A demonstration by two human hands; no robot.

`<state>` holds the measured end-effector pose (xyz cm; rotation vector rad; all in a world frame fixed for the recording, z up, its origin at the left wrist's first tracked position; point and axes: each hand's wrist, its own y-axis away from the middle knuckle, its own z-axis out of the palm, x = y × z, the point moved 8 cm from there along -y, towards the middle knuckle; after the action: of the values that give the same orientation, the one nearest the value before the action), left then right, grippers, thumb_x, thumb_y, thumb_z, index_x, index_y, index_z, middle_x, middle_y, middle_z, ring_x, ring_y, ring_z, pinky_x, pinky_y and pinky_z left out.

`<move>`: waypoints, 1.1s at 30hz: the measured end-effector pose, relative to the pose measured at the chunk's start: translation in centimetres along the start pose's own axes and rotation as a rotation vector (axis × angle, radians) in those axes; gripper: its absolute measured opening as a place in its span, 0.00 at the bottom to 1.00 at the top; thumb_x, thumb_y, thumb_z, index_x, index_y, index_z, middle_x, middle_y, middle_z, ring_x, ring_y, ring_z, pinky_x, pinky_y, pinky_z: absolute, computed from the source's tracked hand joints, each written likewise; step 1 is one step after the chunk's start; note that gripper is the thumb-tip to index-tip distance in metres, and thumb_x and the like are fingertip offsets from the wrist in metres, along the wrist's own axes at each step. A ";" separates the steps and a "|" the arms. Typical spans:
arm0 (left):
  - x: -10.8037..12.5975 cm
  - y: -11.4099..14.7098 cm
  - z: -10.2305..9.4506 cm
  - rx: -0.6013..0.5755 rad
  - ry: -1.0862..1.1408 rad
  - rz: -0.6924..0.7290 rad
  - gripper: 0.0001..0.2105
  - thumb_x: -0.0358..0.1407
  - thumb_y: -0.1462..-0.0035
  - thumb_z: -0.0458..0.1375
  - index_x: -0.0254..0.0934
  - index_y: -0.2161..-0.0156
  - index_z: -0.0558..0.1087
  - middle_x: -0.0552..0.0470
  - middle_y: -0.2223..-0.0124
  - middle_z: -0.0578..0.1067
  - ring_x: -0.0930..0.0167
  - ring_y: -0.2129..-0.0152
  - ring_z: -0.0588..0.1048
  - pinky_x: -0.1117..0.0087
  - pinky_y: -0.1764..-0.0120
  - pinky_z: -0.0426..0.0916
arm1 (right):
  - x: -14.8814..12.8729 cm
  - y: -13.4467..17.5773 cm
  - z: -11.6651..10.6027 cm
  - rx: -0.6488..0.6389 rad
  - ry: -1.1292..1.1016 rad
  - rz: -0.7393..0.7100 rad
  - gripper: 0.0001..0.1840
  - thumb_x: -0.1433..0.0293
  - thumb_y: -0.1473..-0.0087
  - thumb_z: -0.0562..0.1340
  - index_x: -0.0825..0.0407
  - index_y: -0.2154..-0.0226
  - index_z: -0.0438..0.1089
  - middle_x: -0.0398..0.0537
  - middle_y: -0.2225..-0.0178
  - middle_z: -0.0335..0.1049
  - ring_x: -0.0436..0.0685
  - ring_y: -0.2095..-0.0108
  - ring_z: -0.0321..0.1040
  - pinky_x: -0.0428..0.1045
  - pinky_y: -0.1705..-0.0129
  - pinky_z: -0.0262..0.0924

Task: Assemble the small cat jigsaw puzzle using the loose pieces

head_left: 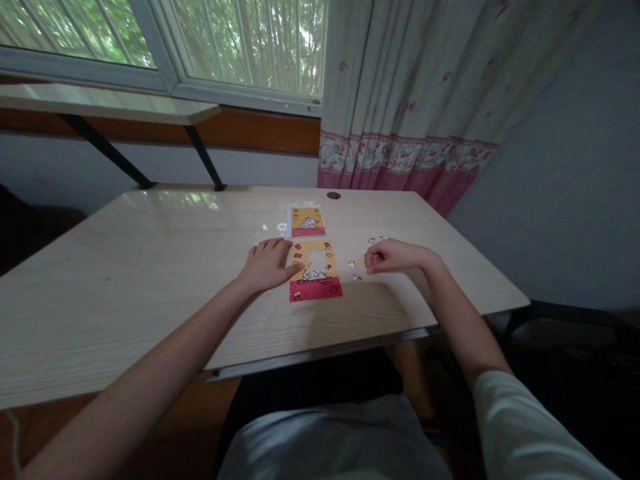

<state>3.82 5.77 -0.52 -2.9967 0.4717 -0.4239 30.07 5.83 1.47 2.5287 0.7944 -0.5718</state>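
A jigsaw puzzle in yellow and red, with a drawn white animal and a pale gap in its upper middle, lies flat on the table. My left hand rests open along its left edge, the thumb reaching onto the puzzle. Just to the right, several loose white-and-yellow puzzle pieces are scattered. Among these, my right hand is closed in a pinch low over the tabletop. A yellowish bit shows beside its fingertips; what sits between the fingers is hidden. Above the puzzle lies a smaller picture card with a similar design.
The pale wooden table has a cable hole near its back edge. A raised shelf on dark brackets stands at the back left. Behind are a barred window and a patterned curtain.
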 end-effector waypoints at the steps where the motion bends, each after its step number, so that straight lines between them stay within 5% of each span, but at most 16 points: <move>1: 0.0 0.0 0.0 -0.002 0.001 0.002 0.31 0.58 0.45 0.51 0.40 0.43 0.65 0.40 0.39 0.66 0.49 0.43 0.63 0.45 0.45 0.58 | 1.2 0.2 -1.0 0.056 -0.004 0.027 0.11 0.64 0.52 0.63 0.54 0.70 0.74 0.44 0.75 0.69 0.50 0.74 0.61 0.46 0.71 0.53; 5: -0.1 -0.2 0.1 0.015 0.005 0.016 0.30 0.58 0.44 0.50 0.40 0.44 0.66 0.40 0.39 0.67 0.49 0.44 0.64 0.45 0.45 0.58 | 6.9 1.9 -5.2 0.299 0.081 0.225 0.12 0.63 0.52 0.62 0.55 0.70 0.74 0.49 0.72 0.73 0.53 0.72 0.64 0.47 0.69 0.55; 12: -0.4 -0.3 0.2 0.020 0.012 0.009 0.31 0.59 0.45 0.49 0.41 0.43 0.66 0.41 0.40 0.68 0.50 0.44 0.64 0.47 0.45 0.59 | 12.1 3.2 -6.9 0.383 0.167 0.400 0.11 0.66 0.51 0.61 0.54 0.69 0.76 0.51 0.70 0.76 0.55 0.70 0.68 0.49 0.66 0.59; 26: -0.6 -0.3 0.0 0.006 0.041 -0.009 0.34 0.59 0.45 0.49 0.36 0.41 0.65 0.38 0.40 0.68 0.49 0.43 0.64 0.46 0.45 0.59 | 11.2 1.2 -6.0 0.505 0.110 0.282 0.16 0.65 0.45 0.61 0.56 0.58 0.77 0.54 0.64 0.77 0.56 0.66 0.70 0.51 0.60 0.62; 33: -0.7 -0.4 0.1 0.023 0.043 0.004 0.32 0.59 0.44 0.49 0.40 0.42 0.65 0.41 0.41 0.69 0.51 0.44 0.65 0.48 0.45 0.59 | 10.9 0.2 -5.5 0.481 0.039 0.283 0.10 0.68 0.49 0.64 0.56 0.66 0.77 0.53 0.66 0.76 0.54 0.69 0.69 0.49 0.64 0.61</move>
<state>3.34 6.35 -0.77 -2.9698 0.4724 -0.4906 39.82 13.23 0.65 3.0248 0.3211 -0.6812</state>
